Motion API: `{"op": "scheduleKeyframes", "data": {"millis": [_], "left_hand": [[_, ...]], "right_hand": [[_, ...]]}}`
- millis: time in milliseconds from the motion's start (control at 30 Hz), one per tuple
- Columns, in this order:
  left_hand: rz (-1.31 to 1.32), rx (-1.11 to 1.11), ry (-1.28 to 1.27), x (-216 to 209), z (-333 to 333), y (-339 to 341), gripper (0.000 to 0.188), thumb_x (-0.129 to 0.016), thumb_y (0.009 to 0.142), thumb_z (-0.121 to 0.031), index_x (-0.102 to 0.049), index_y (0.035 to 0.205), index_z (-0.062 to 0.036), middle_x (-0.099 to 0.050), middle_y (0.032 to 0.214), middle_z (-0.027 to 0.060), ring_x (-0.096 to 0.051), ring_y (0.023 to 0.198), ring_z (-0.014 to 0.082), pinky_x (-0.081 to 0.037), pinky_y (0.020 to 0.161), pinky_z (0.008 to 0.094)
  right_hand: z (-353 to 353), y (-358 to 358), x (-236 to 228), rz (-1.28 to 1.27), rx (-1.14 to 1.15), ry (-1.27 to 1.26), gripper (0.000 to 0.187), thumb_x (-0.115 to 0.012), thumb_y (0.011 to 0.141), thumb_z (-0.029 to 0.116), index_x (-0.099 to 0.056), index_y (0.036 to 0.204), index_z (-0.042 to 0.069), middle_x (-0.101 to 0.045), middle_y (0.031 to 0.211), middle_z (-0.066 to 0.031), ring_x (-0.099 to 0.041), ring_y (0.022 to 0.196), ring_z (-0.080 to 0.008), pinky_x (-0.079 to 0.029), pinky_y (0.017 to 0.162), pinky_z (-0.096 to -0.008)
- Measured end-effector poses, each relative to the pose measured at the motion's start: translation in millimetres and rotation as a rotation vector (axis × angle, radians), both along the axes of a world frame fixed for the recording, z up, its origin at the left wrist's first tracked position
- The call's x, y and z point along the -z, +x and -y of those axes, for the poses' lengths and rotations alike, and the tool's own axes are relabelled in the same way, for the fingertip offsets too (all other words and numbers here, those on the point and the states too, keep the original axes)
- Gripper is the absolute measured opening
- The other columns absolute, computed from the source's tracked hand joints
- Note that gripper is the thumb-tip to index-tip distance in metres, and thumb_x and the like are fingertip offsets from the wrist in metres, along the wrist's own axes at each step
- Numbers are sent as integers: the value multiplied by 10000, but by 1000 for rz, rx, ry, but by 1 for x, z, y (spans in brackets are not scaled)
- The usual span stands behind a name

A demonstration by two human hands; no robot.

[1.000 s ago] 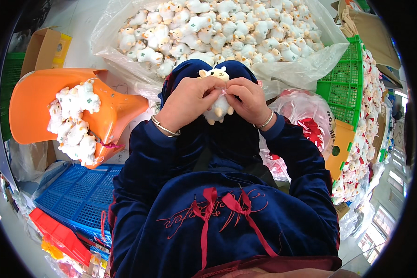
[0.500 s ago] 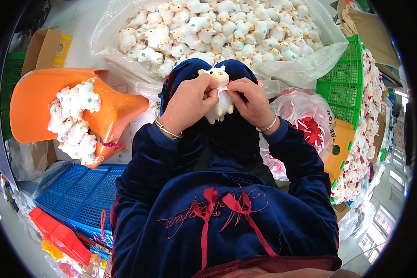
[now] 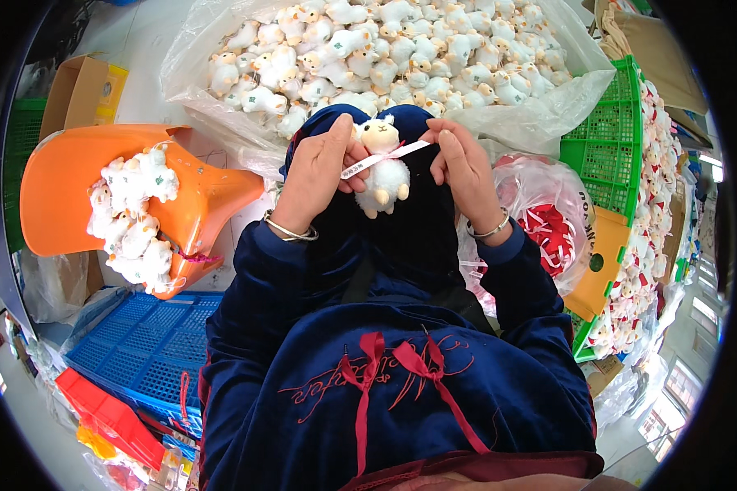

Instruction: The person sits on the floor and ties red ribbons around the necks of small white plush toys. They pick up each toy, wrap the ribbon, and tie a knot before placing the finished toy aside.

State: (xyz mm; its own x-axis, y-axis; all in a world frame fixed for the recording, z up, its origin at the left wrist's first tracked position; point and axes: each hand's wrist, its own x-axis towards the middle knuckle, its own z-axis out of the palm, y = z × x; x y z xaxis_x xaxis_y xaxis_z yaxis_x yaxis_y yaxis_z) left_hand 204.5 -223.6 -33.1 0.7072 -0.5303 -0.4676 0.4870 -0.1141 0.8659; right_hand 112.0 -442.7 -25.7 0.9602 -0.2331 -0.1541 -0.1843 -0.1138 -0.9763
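A small white plush alpaca (image 3: 387,178) with a cream face rests upright on my lap, between my two hands. Round its neck runs a white printed ribbon (image 3: 409,150), with a bit of pink at the middle of the neck. My left hand (image 3: 321,173) pinches one end of the ribbon beside the toy's body. The other end, stretched up to the right, is pinched by the fingertips of my right hand (image 3: 465,170). The ribbon looks taut across the toy's chest.
Ahead of my knees lies a clear plastic sheet (image 3: 540,123) heaped with plush toys (image 3: 401,49). An orange chair (image 3: 57,192) at left carries several more. To the right are a plastic bag (image 3: 577,196) with red-and-white pieces and a green crate (image 3: 602,155). A blue crate (image 3: 131,344) stands lower left.
My hands have moved apart from the toy's neck, drawing the ribbon's ends out to both sides. Earlier both hands were close together at the ribbon's middle.
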Motion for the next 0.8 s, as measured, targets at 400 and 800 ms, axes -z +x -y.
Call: {"op": "scheduleKeyframes", "data": {"millis": [400,800], "left_hand": [[503,196,239,-12,-3,-6,271,-701,889,-230,-721,918,38,-698,804,140,-683,751,257,-521,695,353],[573,-4,199,-13,-4,-28,241,-627,956,-199,-730,936,18,-680,768,133,-651,680,233,-500,642,354]], "right_hand": [[-9,0,-17,8,-126,-274,105,-681,933,54,-690,1017,-9,-700,896,-42,-641,751,-99,-505,679,-249],[-23,3,-12,336,-153,-322,98,-703,874,-40,-695,955,13,-713,1062,-85,-625,753,-100,-491,648,-231]]}}
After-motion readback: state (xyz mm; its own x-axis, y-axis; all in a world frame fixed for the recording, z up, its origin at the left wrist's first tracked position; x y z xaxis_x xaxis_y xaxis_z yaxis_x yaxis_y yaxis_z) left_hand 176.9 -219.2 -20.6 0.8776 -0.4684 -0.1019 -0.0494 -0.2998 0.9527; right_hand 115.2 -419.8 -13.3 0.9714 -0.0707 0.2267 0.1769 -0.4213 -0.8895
